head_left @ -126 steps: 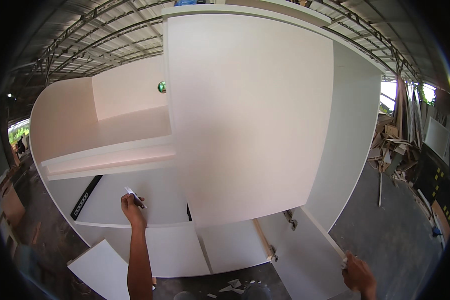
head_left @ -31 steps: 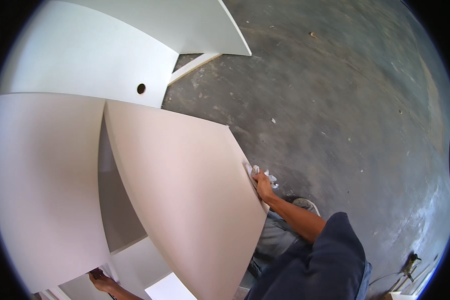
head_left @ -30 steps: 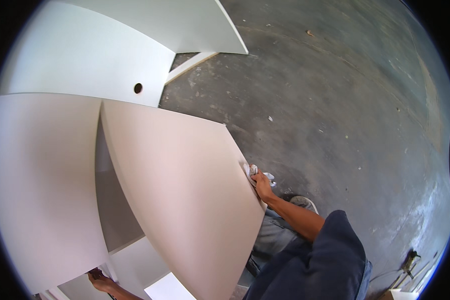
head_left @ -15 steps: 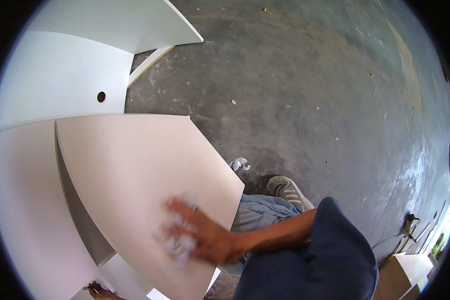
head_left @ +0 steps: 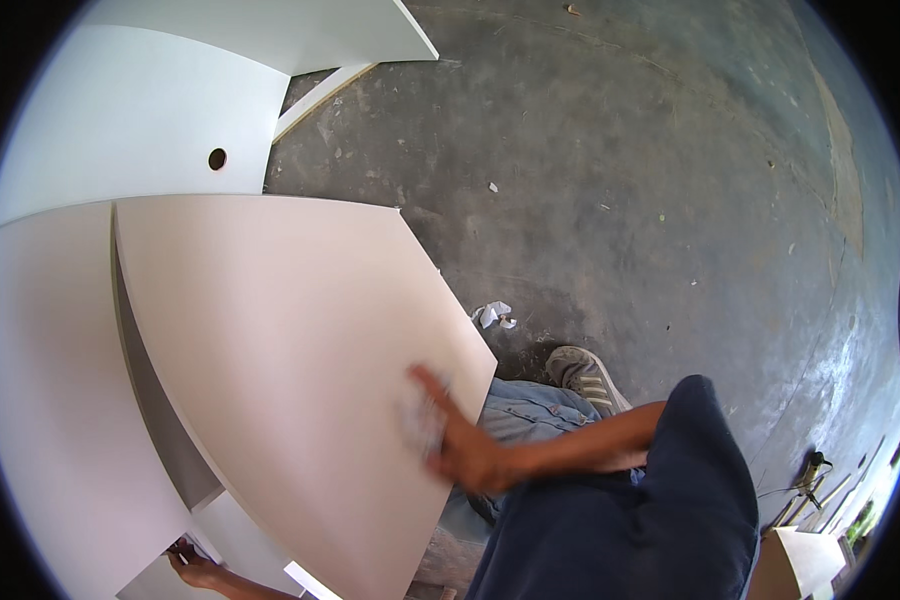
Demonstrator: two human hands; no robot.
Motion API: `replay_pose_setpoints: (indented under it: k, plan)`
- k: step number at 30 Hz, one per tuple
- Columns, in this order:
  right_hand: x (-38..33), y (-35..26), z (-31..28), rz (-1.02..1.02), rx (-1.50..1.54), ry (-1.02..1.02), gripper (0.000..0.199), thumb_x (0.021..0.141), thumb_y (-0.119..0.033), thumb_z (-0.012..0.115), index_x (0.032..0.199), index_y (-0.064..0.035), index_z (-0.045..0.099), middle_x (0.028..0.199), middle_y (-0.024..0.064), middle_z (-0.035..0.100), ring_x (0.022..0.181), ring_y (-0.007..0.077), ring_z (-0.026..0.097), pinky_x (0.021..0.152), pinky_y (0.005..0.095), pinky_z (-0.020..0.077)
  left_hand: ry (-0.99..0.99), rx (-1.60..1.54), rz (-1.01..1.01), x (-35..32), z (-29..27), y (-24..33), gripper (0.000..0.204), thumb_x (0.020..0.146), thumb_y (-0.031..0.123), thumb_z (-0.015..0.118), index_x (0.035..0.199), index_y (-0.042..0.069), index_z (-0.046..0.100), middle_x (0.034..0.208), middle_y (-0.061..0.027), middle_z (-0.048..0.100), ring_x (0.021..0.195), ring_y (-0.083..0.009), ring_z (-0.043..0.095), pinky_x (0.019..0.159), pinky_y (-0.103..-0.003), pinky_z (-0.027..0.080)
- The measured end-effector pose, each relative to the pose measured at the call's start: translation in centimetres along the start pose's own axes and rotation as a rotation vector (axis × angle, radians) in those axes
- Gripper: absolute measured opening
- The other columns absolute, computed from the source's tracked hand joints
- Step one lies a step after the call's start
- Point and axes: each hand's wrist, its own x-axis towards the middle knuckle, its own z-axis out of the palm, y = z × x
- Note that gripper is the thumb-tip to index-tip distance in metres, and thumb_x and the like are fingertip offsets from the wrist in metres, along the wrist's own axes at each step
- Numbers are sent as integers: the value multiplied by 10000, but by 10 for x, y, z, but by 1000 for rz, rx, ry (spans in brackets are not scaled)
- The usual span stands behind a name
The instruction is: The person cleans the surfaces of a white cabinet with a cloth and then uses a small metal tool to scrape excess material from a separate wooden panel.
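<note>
A bare grey concrete floor [head_left: 650,200], dusty and scuffed, fills the right and top of the view. On the left stands a white cabinet [head_left: 120,110] with a round hole in one panel. Its pale door [head_left: 290,360] swings out over the floor and takes up the middle. A grey shoe [head_left: 585,375] rests on the floor just past the door's edge, and a crumpled white scrap [head_left: 492,314] lies near it. The right hand [head_left: 460,440], blurred, presses a white cloth [head_left: 422,420] flat against the door near its lower edge, fingers spread over the cloth. The left hand [head_left: 195,570] shows at the bottom by the cabinet's lower part; whether its fingers hold anything cannot be told.
</note>
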Motion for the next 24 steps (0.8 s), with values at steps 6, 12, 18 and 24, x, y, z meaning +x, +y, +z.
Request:
replay_pose_setpoints:
  k: [6,12,18,24]
  plan:
    - [33,-146,22,-400,-77,17,753,870,-419,681,1539,-274,367,1619,305,66,1499,489,99,1151,610,207,-8,-39,-15,2,8,3,411,961,229,612,1175,-121,584,1062,-148,613,967,-285,627,923,-378,513]
    - [24,-71,16,-370,-57,-121,640,979,-312,515,1563,-208,275,1636,231,62,1480,399,234,1089,519,368,52,-32,26,-15,-1,7,376,986,235,555,1119,-115,588,1021,-142,610,944,-267,622,876,-357,525]
    - [34,-11,-4,-286,382,-158,597,1054,-234,415,1593,-122,183,1657,180,18,1498,384,174,1121,499,335,-36,-57,94,-28,13,10,320,984,232,574,1050,-80,602,954,-114,626,836,-222,615,760,-317,513]
    - [216,-125,-18,-687,-24,-80,761,917,-80,570,1579,-60,196,1645,229,28,1524,406,67,1212,526,149,-122,-112,49,-20,8,-4,288,979,248,596,1018,-36,621,895,-67,648,765,-180,620,673,-267,470]
